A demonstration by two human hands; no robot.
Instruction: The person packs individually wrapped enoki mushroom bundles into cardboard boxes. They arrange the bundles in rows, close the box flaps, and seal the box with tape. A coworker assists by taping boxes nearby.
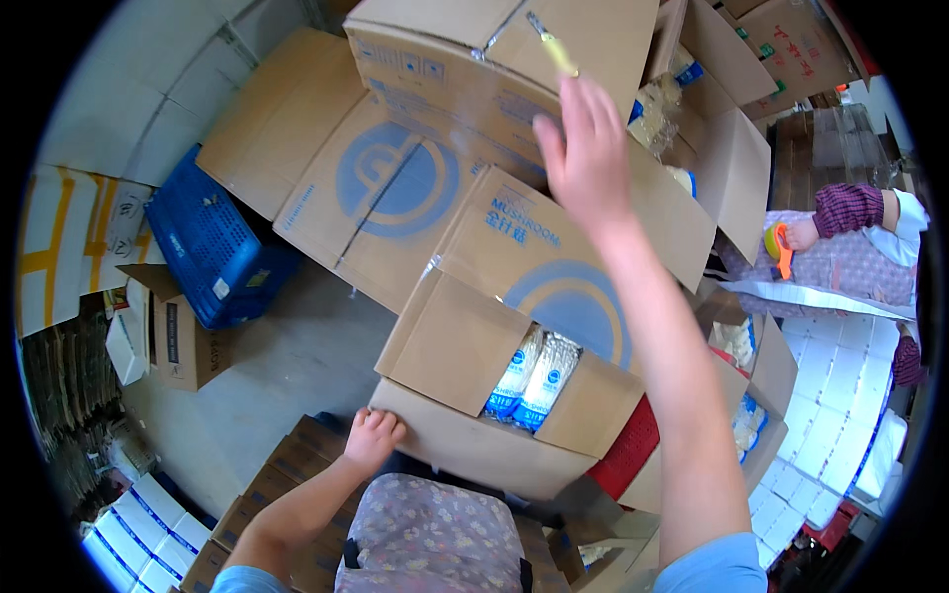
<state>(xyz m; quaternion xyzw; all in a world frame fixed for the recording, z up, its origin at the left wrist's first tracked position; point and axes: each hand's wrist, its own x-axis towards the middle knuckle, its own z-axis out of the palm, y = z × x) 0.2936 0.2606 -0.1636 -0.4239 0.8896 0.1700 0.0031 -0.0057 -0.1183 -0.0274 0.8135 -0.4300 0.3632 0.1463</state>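
Before me stands an open carton [445, 341] printed with mushroom branding, its flaps spread. In the gap between the flaps show plastic packs of enoki mushrooms [545, 378]. My left hand [373, 441] has its fingers curled over the left corner of the near carton flap [482, 445]. Stretched far forward, my right hand [589, 152] is blurred, thumb apart from the fingers. Just beyond its fingertips, over the top of a closed carton [445, 30], is a yellow utility knife [554, 50] with its blade out. Whether the fingertips touch the knife is unclear.
A taped carton [311, 163] adjoins on the left, near a tilted blue plastic crate [215, 244]. Open cartons with mushroom packs [656, 111] stand right. Another person's hand [801, 236] holds an orange tape dispenser [781, 256] beside stacked white boxes [823, 385].
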